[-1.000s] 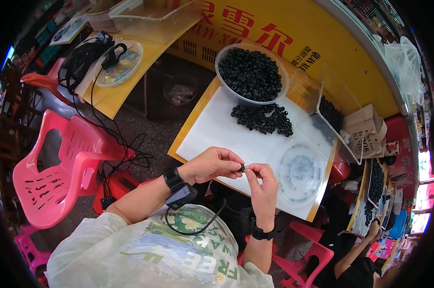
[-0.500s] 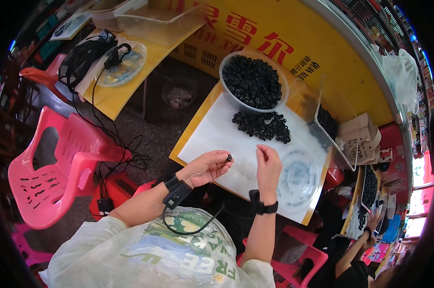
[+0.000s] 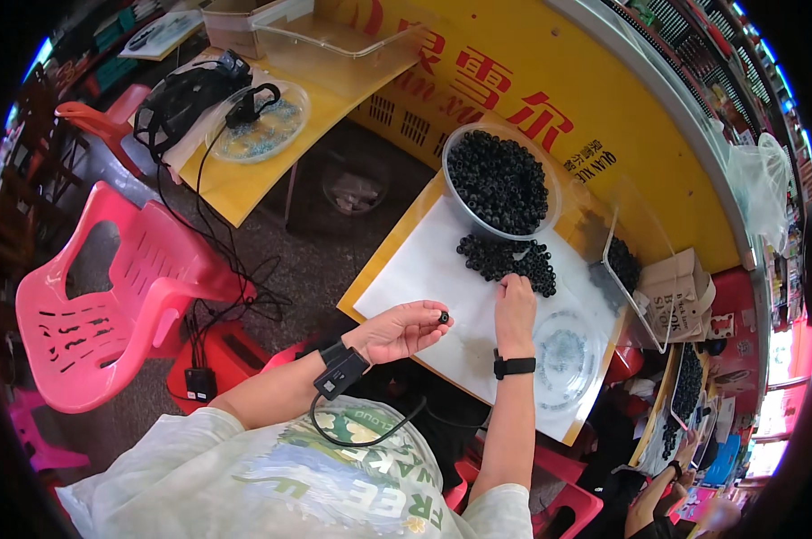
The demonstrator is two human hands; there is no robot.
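Note:
Between the thumb and fingers of my left hand [image 3: 395,332] is a small black ring-shaped part [image 3: 444,317], held over the near part of a white sheet [image 3: 415,274]. At the near edge of a loose pile of similar black parts [image 3: 485,258] are the fingertips of my right hand [image 3: 516,316]. Those fingers are pinched together, and whatever lies between them is hidden. Just behind the pile stands a clear round tub [image 3: 557,211] heaped with the same black parts. A round clear plate [image 3: 563,352] with small pale bits lies right of my right hand.
Clear bins with black parts [image 3: 623,262] stand at the right, beside a brown paper bag [image 3: 675,292]. A pink chair [image 3: 110,296], cables [image 3: 235,278] and a yellow table [image 3: 231,193] are to the left. Another person's arm [image 3: 653,499] shows at lower right.
My right hand has reached forward to the pile of black parts. My left hand still holds its ring-shaped part. The whole view has shifted a little.

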